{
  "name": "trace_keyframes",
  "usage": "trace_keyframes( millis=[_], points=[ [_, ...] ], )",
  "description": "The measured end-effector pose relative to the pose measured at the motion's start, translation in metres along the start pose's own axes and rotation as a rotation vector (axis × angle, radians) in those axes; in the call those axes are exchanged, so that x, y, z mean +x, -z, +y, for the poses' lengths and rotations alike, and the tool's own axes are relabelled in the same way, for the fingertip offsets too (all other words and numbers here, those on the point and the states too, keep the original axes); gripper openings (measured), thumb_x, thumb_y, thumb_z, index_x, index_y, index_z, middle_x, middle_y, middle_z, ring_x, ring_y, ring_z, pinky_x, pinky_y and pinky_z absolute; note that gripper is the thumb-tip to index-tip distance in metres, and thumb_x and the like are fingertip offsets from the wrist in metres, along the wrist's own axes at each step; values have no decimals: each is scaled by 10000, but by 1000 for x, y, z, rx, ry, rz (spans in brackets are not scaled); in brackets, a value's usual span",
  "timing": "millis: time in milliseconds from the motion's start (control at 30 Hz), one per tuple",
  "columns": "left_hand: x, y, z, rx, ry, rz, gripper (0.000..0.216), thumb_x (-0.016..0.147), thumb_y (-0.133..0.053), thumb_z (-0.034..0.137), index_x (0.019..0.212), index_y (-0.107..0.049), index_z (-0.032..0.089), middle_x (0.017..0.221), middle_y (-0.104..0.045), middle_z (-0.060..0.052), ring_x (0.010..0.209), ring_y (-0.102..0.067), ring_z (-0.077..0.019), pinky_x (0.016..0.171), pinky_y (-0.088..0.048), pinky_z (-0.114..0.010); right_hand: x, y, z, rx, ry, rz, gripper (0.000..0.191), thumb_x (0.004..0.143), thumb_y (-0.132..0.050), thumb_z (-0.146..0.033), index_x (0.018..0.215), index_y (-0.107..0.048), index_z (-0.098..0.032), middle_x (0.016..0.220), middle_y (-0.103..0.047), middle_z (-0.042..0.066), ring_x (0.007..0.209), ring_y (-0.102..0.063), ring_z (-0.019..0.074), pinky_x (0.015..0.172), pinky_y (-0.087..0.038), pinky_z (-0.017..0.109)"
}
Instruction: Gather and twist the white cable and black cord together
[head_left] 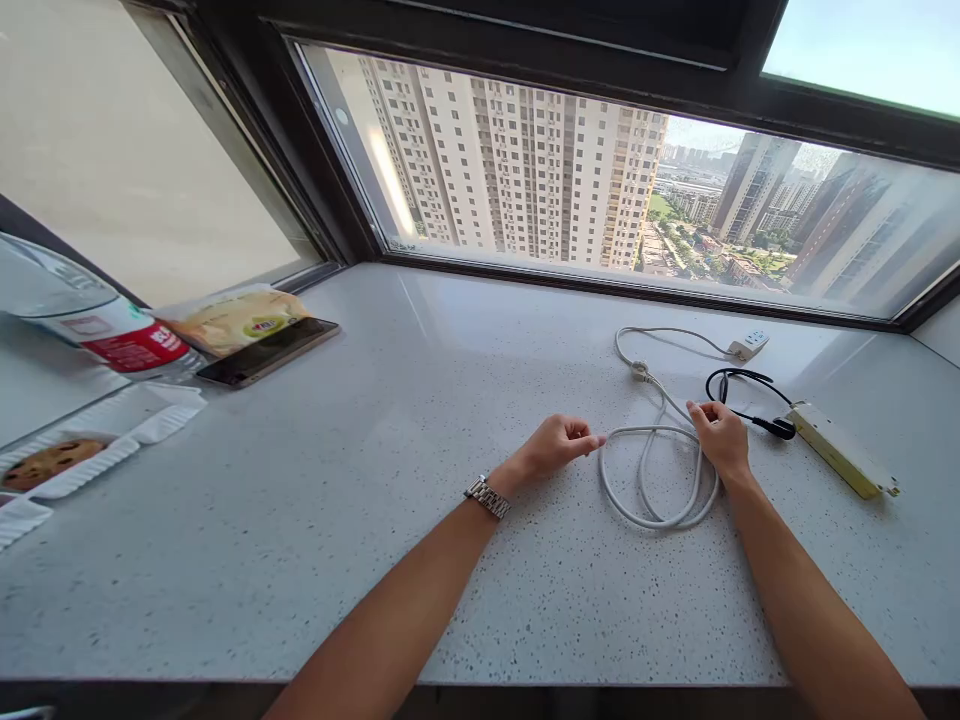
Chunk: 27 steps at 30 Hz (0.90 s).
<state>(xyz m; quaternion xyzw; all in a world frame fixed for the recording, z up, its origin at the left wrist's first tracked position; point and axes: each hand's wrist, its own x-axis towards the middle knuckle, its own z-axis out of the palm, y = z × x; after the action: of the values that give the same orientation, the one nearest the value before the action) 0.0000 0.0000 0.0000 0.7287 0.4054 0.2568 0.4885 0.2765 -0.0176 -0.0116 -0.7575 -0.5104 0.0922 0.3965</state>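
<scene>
White cable (654, 525), coiled in loose loops; right hand (720, 437) pinching it, left hand (559, 443) at loop's edge, grip unclear.

The desk (360, 530) looks like smooth, speckled stone, glossy toward twelve o'clock. At four o'clock, the cable (661, 525) has a smooth, plastic-looking sheath. Shiny metal links form the watch (487, 497) at six. At nine, the bottle (112, 325) is clear plastic, the phone (271, 351) glassy-faced.
</scene>
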Motion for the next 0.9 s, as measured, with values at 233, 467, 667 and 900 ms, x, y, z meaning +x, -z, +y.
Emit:
trace_keyframes(
  millis=[233,467,667,900],
  points=[
    [0,1,2,-9,7,-3,469,725,-605,571,546,-498,151,478,-266,70,456,-205,-62,459,-150,-229,-2,0,-2,-120,-42,-72,434,748,-501,-611,651,-619,-205,647,-622,49,639,-552,214,542,-304,282],
    [0,3,1,11,45,10,477,711,-592,595,554,-520,150,468,-250,71,449,-193,-65,450,-134,-236,0,-2,-2,-180,-44,-95,354,715,-580,-555,654,-659,-216,640,-613,37,647,-562,216,534,-307,281],
    [1,3,0,5,27,22,458,729,-575,565,545,-537,148,452,-229,75,437,-182,-63,445,-130,-233,1,-3,0,-198,-40,-90,289,692,-607,-499,652,-667,-219,638,-616,31,633,-564,208,513,-290,274],
    [2,1,-2,32,27,26,454,723,-572,564,546,-531,149,461,-239,72,442,-195,-65,450,-135,-235,2,-1,-3,-217,-58,-121,281,711,-589,-482,644,-639,-213,650,-630,30,657,-566,207,523,-289,271]
  ],
)
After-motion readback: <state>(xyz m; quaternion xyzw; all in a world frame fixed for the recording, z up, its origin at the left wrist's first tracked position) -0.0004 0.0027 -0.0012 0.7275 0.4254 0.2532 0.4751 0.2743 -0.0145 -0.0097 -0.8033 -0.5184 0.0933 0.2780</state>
